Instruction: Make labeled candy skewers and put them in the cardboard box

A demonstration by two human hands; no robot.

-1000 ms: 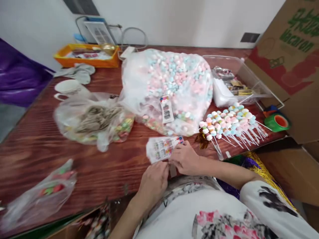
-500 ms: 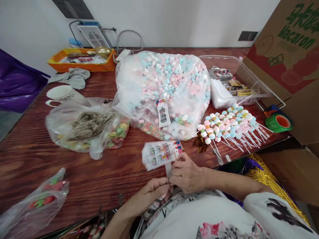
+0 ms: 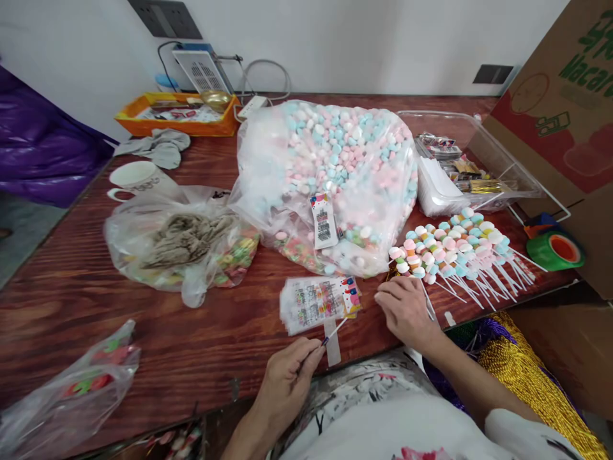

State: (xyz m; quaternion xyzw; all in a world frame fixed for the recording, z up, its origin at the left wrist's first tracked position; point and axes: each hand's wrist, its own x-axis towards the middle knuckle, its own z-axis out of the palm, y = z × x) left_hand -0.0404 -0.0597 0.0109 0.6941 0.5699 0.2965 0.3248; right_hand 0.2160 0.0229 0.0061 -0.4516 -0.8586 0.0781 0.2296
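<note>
My left hand [image 3: 290, 370] pinches a thin white stick [image 3: 341, 326] near the table's front edge. A small dark band crosses the stick at the fingertips; its lower end is hidden in the hand. Just beyond lies a fanned stack of printed clear bags [image 3: 316, 301], with a pale strip [image 3: 332, 342] below it. My right hand [image 3: 407, 310] rests over a bunch of gold ties [image 3: 390, 273], mostly covered by it, with fingers extended and nothing visible in them. Beside it lie several marshmallow candy skewers [image 3: 450, 246] with white sticks.
A large bag of pastel marshmallows [image 3: 330, 147] fills the back middle. Left of it are a knotted clear bag [image 3: 143, 249], a white mug [image 3: 138, 176] and an orange tray [image 3: 134, 128]. A clear plastic tub [image 3: 522, 179] and green tape [image 3: 548, 252] stand right.
My right hand has left my left hand and moved right to the gold ties. My left hand has shifted slightly left, and the white stick now shows. The view has turned slightly left.
</note>
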